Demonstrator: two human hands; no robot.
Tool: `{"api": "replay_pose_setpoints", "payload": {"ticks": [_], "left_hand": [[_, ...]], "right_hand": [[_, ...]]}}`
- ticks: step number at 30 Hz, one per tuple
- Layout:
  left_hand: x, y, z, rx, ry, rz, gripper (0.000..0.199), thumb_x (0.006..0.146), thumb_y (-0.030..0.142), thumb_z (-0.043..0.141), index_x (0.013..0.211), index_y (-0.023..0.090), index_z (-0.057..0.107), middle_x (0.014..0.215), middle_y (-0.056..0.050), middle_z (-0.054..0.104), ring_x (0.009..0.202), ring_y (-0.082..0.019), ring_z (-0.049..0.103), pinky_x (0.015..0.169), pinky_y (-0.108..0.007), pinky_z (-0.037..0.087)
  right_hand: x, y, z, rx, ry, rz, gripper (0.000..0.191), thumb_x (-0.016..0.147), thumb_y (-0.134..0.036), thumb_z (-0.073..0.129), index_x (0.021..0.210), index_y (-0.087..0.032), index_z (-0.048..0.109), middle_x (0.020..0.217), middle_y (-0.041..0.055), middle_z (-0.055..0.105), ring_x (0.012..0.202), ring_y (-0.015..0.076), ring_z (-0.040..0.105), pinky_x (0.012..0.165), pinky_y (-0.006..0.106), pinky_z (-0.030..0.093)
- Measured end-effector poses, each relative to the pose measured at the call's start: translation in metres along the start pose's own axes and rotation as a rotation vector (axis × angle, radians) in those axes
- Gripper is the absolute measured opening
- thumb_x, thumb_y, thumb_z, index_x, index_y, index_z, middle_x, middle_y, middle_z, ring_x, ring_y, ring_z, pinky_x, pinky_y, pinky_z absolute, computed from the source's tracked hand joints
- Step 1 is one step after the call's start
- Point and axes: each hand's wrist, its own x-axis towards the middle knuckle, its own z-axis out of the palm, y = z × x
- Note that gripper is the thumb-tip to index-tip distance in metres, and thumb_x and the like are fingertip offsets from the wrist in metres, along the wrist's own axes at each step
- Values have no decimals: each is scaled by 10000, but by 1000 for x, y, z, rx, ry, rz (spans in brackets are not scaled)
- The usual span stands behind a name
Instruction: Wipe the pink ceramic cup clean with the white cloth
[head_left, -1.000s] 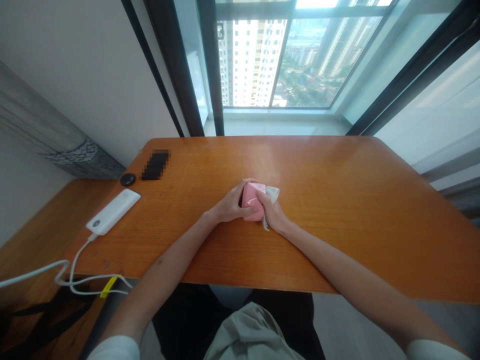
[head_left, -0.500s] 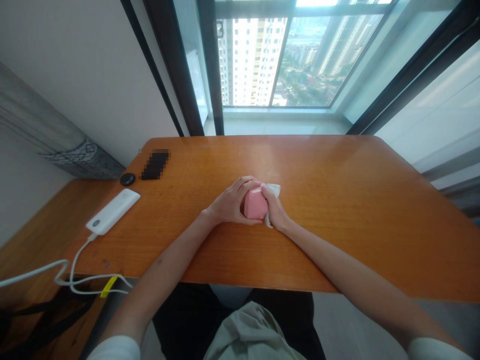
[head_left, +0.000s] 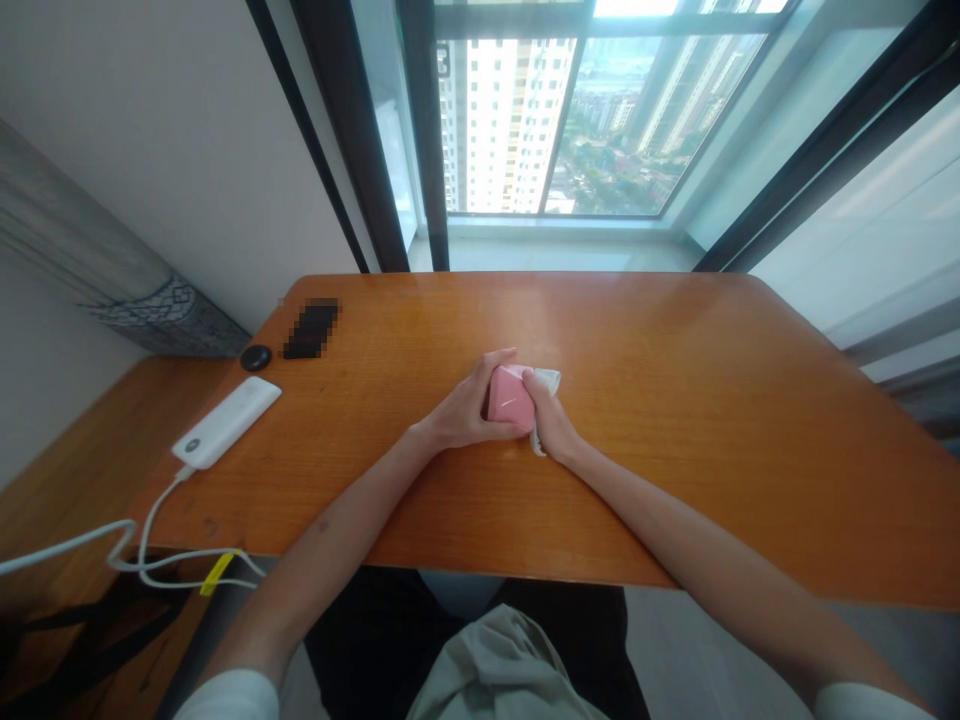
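Note:
A small pink block-shaped object [head_left: 511,402] is between my two hands over the middle of the table; its exact kind does not show. My left hand [head_left: 472,408] is closed around its left side, thumb along the near edge and fingers at the far side. Against its right side, my right hand [head_left: 553,418] presses a thin white tissue [head_left: 548,379], with the thumb up by the top edge. One corner of the tissue sticks out beyond the hand, and another bit hangs below it. The right fingertips are hidden behind the tissue and the pink object.
On the wooden table [head_left: 675,420], a white power bank [head_left: 226,423] lies at the left with a white cable [head_left: 154,520] running off the edge. Behind it are a round black object [head_left: 256,358] and a blurred-out dark item [head_left: 311,330]. A window [head_left: 562,120] is beyond the table.
My left fingers have shifted on the pink object, uncovering more of its top, and the thumb now lies higher across its near side. The right hand with the tissue has barely moved.

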Motion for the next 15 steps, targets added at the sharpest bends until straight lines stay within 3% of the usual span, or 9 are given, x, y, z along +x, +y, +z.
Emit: {"api": "replay_pose_setpoints", "payload": {"ticks": [2, 4, 10, 15], "left_hand": [[-1, -2, -5, 125, -37, 131, 1300, 705, 698, 981, 1728, 303, 283, 1765, -222, 402, 1642, -466, 429, 1340, -665, 392], [-1, -3, -10, 232, -86, 210, 1360, 664, 698, 1008, 1738, 325, 261, 1800, -230, 348, 1674, -478, 380, 1358, -694, 353], [2, 5, -12, 317, -48, 240, 1168, 761, 644, 964, 1684, 284, 345, 1650, -220, 517, 1550, -431, 549, 1281, -638, 490], [3, 9, -7, 239, 16, 223, 1124, 715, 620, 993, 1615, 264, 421, 1550, -193, 586, 1460, -411, 616, 1238, -596, 536]], "right_hand": [[2, 0, 0, 31, -11, 6, 603, 910, -831, 667, 978, -233, 696, 854, 8, 715, 807, 216, 628, 748, 341, 511], [4, -1, 1, 64, -33, 6, 577, 915, -810, 673, 986, -237, 687, 843, 2, 709, 790, 214, 620, 728, 341, 496], [7, 0, 2, 95, -24, 18, 552, 905, -794, 689, 953, -245, 647, 811, -8, 683, 748, 203, 590, 696, 336, 474], [3, 1, 2, 60, 24, 11, 551, 914, -797, 683, 916, -247, 644, 795, -11, 649, 736, 196, 555, 682, 330, 459]]}}
